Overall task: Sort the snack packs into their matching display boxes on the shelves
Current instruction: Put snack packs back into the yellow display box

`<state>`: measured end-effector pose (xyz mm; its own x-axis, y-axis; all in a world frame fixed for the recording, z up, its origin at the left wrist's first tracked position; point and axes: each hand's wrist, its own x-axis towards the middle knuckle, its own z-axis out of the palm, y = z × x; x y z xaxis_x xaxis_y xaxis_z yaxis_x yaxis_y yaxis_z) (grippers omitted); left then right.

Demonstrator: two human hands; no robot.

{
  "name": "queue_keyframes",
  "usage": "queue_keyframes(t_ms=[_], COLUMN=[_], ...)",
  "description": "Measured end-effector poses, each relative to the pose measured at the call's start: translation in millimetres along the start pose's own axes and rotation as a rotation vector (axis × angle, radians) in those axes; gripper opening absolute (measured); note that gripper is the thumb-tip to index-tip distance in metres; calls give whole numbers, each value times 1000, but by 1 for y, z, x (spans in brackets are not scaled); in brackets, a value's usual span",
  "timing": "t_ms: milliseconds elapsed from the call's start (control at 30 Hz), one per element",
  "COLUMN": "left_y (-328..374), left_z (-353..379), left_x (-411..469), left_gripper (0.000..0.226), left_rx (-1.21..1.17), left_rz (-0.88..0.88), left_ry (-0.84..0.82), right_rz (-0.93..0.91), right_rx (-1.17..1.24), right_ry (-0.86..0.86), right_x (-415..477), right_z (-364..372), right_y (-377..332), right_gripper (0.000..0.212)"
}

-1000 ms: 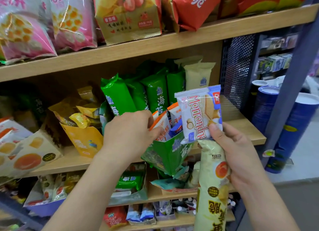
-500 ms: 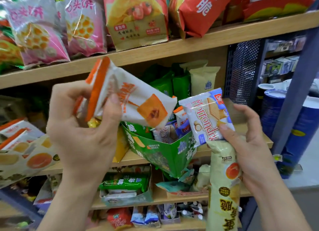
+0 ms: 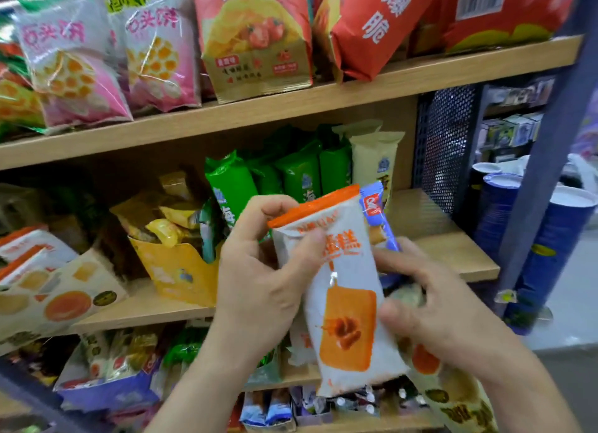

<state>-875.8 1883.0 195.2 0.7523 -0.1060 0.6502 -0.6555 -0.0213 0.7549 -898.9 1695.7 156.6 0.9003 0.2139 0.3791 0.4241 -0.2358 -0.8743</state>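
From the head camera I see both hands raised in front of the middle shelf (image 3: 453, 258). My left hand (image 3: 259, 271) grips a white pack (image 3: 343, 306) with an orange top seam and an orange cake printed on it. The thumb presses its front and the fingers curl behind its upper edge, so the pack stands almost upright between the two hands.

My right hand (image 3: 449, 313) is curled too. It holds a blue-and-white pack (image 3: 375, 212), whose top pokes up just behind the white one, and its thumb touches the white pack's right edge. A long cream pack (image 3: 453, 397) hangs below that hand. I cannot tell exactly how the fingers hold it.

Behind the hands, a yellow display box (image 3: 181, 271) sits on the middle shelf with yellow packs in it, and green packs (image 3: 301, 174) stand in a row farther back. Pink bags (image 3: 155, 54) rest on the shelf above. Stacked blue cups (image 3: 566, 238) stand to the right of the shelving.
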Motion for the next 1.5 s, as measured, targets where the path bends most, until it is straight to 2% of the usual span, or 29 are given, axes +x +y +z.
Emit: queue_keyframes(t_ms=[67, 133, 267, 333, 367, 433, 500, 533, 600, 633, 700, 767, 800, 867, 933, 1000, 1067, 1167, 1267, 1300, 1400, 1500], left_y=[0, 0, -2, -1, 0, -2, -10, -16, -35, -43, -55, -62, -64, -59, -51, -43, -32, -12, 3, 6, 6, 4], left_z=[13, 26, 43, 48, 47, 39, 25, 21, 20, 22, 26, 28, 29, 29, 22, 7, -3, -5, -4, -4, 3, 15], left_x=[-2, -2, -1, 5, 9, 24, 43, 53, 65, 68, 72, 73, 72, 66, 62, 55, 46, 34, 22, 19, 7, -3], left_gripper=[18, 14, 13, 16, 19, 16, 17, 20, 19, 18, 18, 21, 23, 26, 25, 25, 27, 32, 34, 38, 59, 54], left_rx=[56, 68, 163, 131, 124, 160, 359, 536, 890, 958, 918, 866, 863, 894, 880, 711, 471, 245, -171, -231, -213, -210], left_rz=[31, 32, 105, 77, 78, 99, 63, 6, -129, -193, -293, -315, -303, -196, 76, 306, 354, 217, -178, -258, -356, -407], left_ry=[-87, -171, -258, -320, -308, -169, -46, -66, -249, -367, -536, -530, -469, -242, 9, 186, 301, 322, 233, 189, 76, 1], right_rz=[46, 108, 163, 176, 182, 197, 231, 245, 269, 277, 287, 284, 280, 276, 282, 288, 284, 280, 284, 283, 290, 285], right_rx=[59, 237, 341, 423, 457, 477, 441, 414, 393, 401, 440, 475, 487, 508, 533, 542, 536, 536, 489, 472, 397, 295], right_ry=[-114, -154, -59, -40, -6, 112, 205, 239, 278, 278, 246, 229, 226, 224, 226, 218, 210, 182, 150, 146, 178, 177], right_x=[-4, -9, -15, -17, -18, -21, -24, -26, -28, -28, -27, -26, -25, -24, -22, -21, -19, -13, -7, -5, -3, -3], right_z=[-2, -5, -8, -8, -10, -19, -31, -38, -45, -46, -43, -39, -38, -37, -37, -37, -34, -28, -22, -20, -15, -11], right_y=[-1, -2, 3, 4, 5, 7, 10, 13, 16, 17, 17, 18, 20, 20, 20, 19, 17, 11, 6, 4, 2, -2], right_gripper=[78, 76, 50, 55, 59, 67, 75, 82, 89, 86, 75, 73, 73, 71, 74, 75, 72, 69, 63, 57, 41, 48])
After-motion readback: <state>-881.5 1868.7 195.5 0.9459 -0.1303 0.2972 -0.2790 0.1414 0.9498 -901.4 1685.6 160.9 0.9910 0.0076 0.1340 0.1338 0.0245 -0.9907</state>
